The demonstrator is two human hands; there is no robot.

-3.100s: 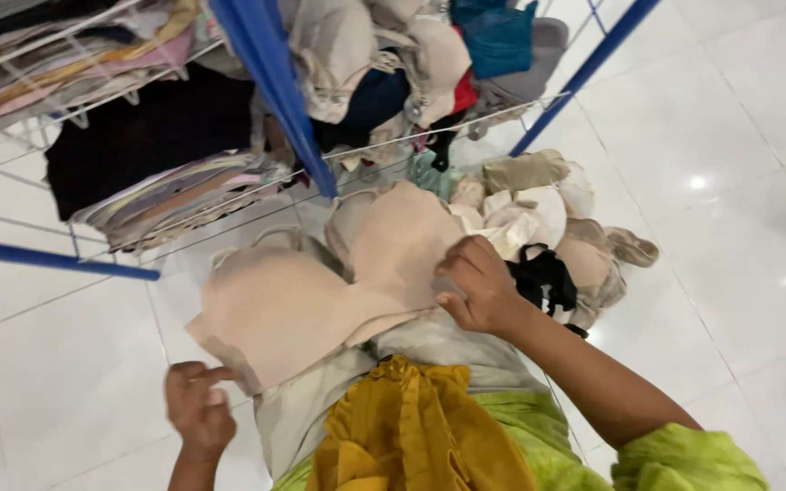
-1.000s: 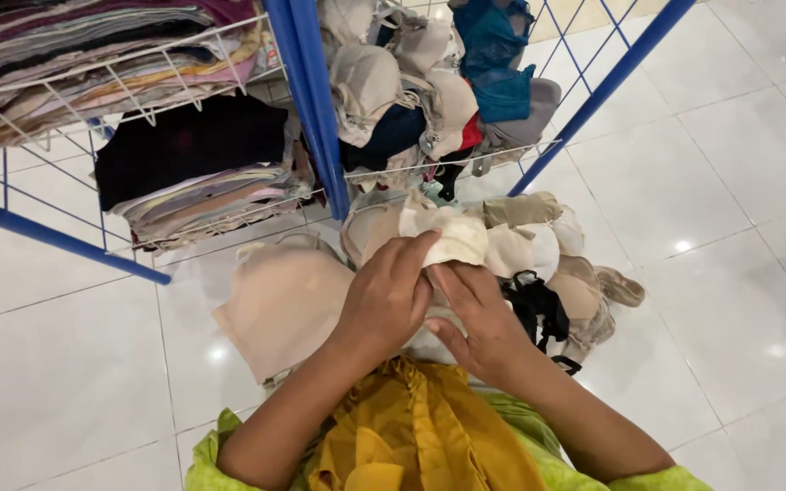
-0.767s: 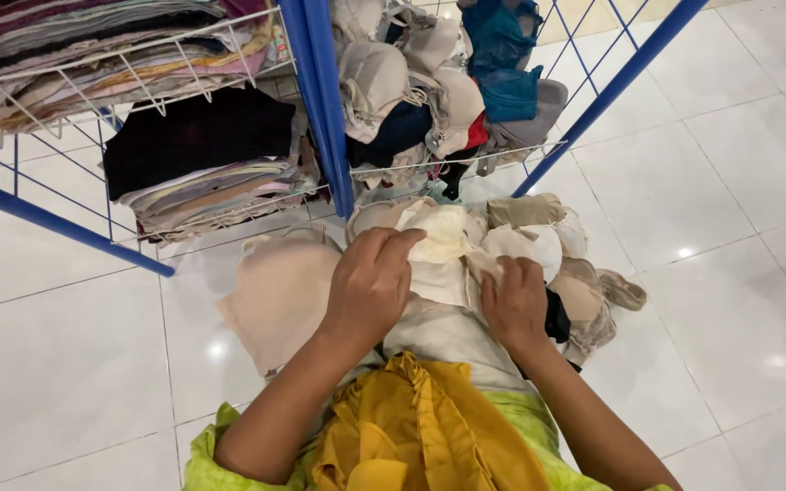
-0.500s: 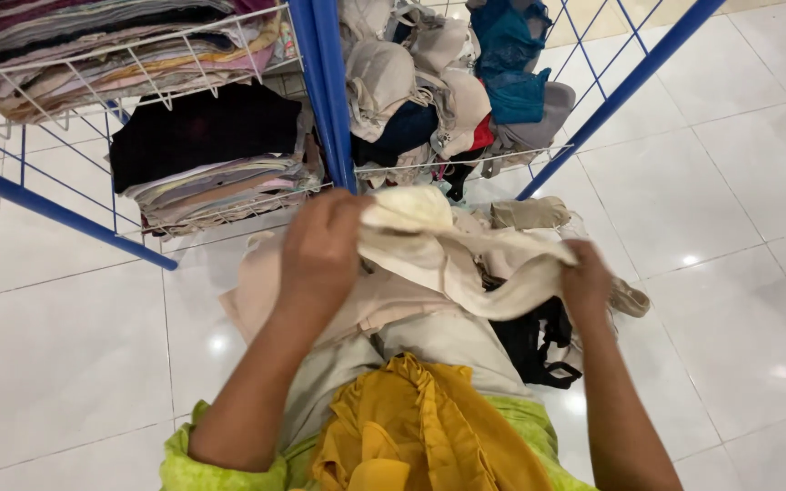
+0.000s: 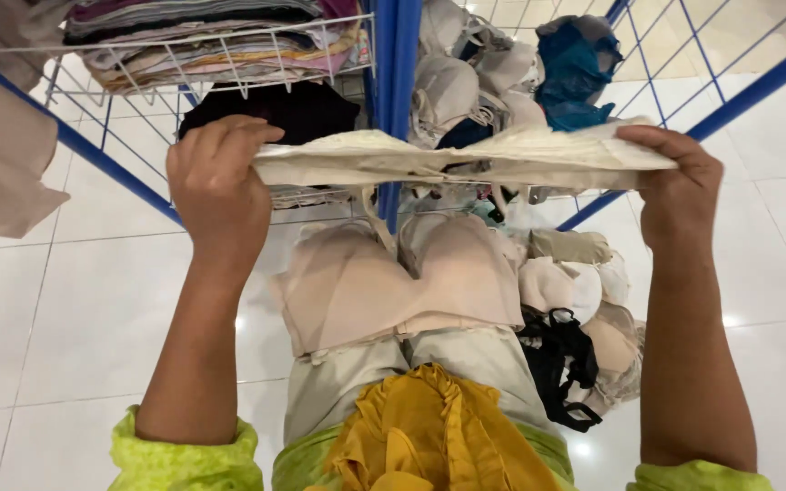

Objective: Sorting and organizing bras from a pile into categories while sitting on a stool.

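The left hand [image 5: 216, 182] and the right hand [image 5: 680, 186] each hold one end of a cream bra [image 5: 466, 159], stretched flat between them in front of the blue wire rack [image 5: 393, 82]; both grips are closed on the fabric. Below it a beige bra [image 5: 402, 282] lies on the lap (beside a loose pile of underwear [image 5: 575, 309] on the white floor [image 5: 65, 309]).

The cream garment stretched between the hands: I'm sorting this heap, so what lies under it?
Under the cream garment lie beige bra cups, a black bra and pale pieces; whatever lies beneath them is covered.
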